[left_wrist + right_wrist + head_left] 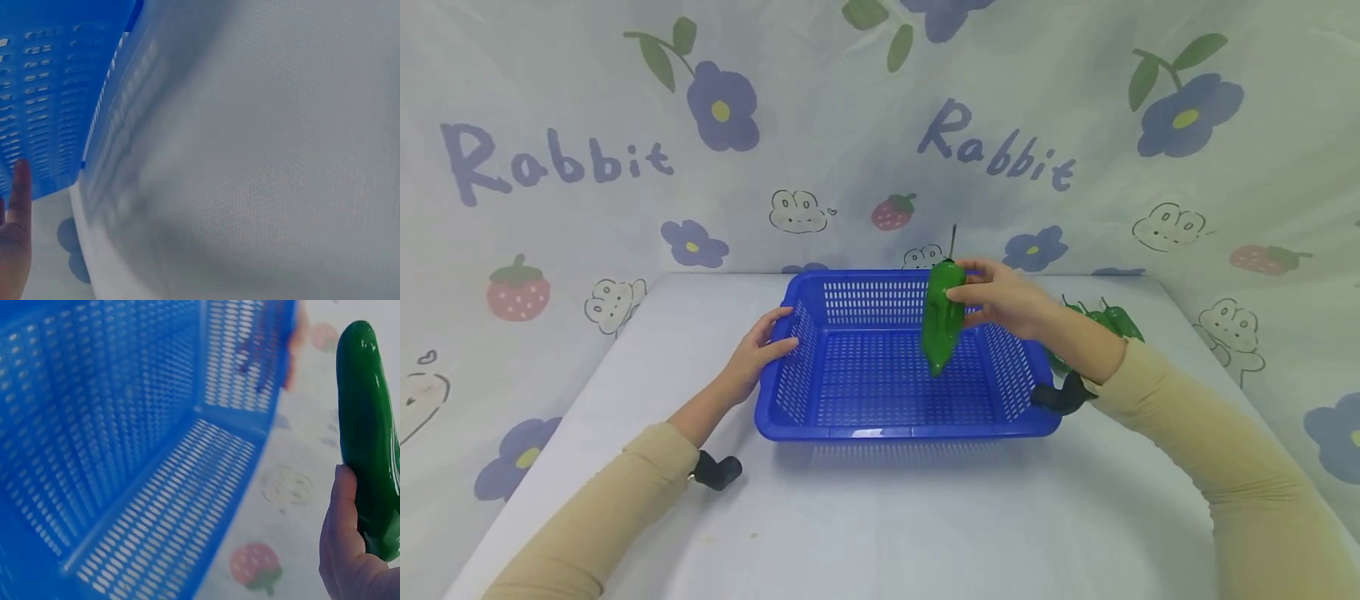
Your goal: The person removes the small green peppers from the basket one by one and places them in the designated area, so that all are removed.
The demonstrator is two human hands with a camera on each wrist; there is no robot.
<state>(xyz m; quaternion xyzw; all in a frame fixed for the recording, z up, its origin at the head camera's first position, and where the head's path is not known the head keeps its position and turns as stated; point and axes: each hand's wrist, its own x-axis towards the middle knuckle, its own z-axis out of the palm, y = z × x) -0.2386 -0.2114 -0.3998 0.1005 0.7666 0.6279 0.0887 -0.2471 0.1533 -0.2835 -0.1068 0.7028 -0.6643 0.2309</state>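
A long green pepper (pixel 943 317) with a thin stem is upright above the right part of a blue plastic basket (pixel 917 432), its tip pointing down. My right hand (pixel 1000 296) grips it from the right, fingers and thumb about its upper part. In the right wrist view the smooth green pepper (pixel 369 419) stands out beside the basket wall (pixel 169 512). At the basket's left rim my left hand (pixel 752 354) holds on, thumb and fingers spread along it. One left finger (pixel 22 194) shows against the slotted wall (pixel 50 94) in the left wrist view.
Several more green peppers (pixel 1120 322) lie on the white table (pixel 880 525) right of the basket, partly hidden behind my right forearm. A printed cloth (pixel 850 125) with flowers and rabbits hangs behind the table. Black wrist mounts (pixel 721 472) stick out below both sleeves.
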